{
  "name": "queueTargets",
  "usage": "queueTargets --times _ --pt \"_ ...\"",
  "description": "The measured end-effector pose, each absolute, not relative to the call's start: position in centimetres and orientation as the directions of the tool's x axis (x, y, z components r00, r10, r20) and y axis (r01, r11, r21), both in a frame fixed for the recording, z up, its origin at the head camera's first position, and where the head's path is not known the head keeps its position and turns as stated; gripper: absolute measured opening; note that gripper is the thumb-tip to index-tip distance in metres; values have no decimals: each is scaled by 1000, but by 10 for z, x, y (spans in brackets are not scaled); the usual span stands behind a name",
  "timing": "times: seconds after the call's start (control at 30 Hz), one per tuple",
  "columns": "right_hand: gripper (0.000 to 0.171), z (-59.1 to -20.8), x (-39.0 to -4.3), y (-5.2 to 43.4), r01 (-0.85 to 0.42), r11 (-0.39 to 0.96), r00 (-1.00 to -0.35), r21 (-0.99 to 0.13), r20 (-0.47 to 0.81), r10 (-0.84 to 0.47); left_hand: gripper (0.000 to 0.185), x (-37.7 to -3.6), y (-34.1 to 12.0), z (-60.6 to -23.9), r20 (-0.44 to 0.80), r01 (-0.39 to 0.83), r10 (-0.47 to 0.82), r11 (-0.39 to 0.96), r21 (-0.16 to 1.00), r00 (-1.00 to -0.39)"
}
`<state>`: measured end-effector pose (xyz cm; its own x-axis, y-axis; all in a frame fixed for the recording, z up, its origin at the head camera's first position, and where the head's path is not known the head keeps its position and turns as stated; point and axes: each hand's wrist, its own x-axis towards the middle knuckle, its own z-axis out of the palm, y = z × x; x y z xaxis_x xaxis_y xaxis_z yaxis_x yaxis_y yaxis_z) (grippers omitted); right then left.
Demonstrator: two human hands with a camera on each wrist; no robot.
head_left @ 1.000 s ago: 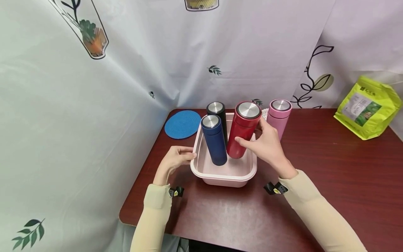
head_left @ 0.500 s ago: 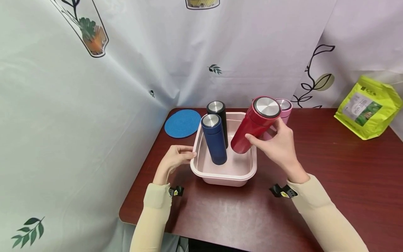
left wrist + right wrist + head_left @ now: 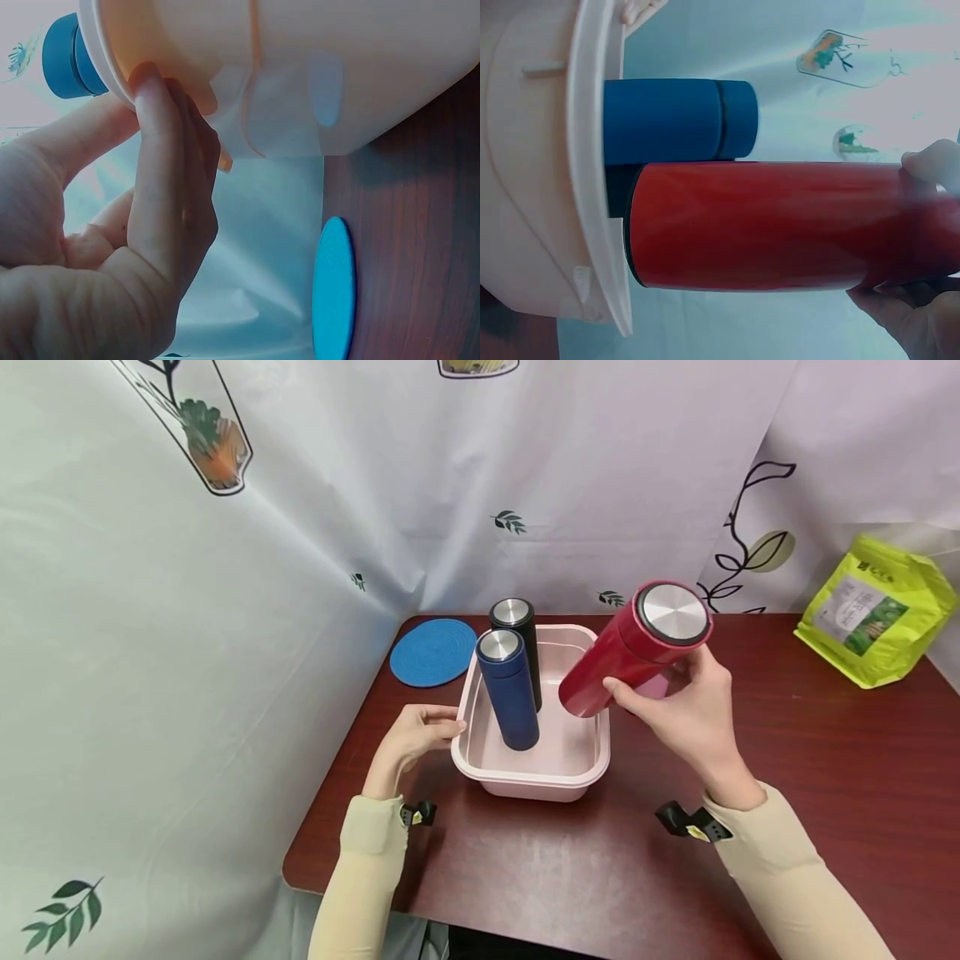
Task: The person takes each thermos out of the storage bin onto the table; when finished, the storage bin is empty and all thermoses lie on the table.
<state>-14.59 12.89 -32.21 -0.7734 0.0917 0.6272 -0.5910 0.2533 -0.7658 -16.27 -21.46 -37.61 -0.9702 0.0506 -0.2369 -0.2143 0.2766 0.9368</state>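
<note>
My right hand (image 3: 686, 714) grips a red thermos flask (image 3: 618, 652) near its steel-topped cap. The flask leans to the right, its base over the right side of a pale pink plastic basin (image 3: 558, 789). In the right wrist view the red flask (image 3: 772, 225) spans the middle, with fingers and thumb round its cap end. My left hand (image 3: 420, 735) pinches the basin's left rim between thumb and fingers, as the left wrist view shows with the hand (image 3: 150, 225). A blue flask (image 3: 510, 693) and a black flask (image 3: 521, 627) stand in the basin's left half.
A pink flask (image 3: 654, 687) stands right of the basin, mostly hidden behind the red one and my right hand. A round blue mat (image 3: 431, 652) lies at the table's back left. A bright green bag (image 3: 873, 610) stands at the back right. Printed curtains hang behind the table.
My right hand has lifted the red flask and carried it to the right, tilting it further and covering most of the pink flask. The left hand has stayed on the rim.
</note>
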Motion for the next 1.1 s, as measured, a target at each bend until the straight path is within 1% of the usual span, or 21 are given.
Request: queueTargets --times 0.1,0.27,0.47,0.73,1.1 --pt "69 -321 -145 131 -609 244 -759 -754 644 94 45 -163 -215 -376 -238 -216 49 274 937 -970" --pt "69 -321 -145 134 -611 237 -756 -755 646 111 44 -164 -215 -377 -239 -217 47 273 937 -970" --pt "66 -323 -146 140 -581 248 -760 -775 626 175 44 -165 -215 -379 -247 -225 49 271 936 -968" --pt "68 -325 -144 151 -500 296 -789 -814 569 230 45 -165 -216 -377 -242 -219 64 254 942 -968" --pt "69 -328 -140 163 -483 330 -777 -811 571 264 44 -167 -216 -378 -253 -231 60 243 942 -966"
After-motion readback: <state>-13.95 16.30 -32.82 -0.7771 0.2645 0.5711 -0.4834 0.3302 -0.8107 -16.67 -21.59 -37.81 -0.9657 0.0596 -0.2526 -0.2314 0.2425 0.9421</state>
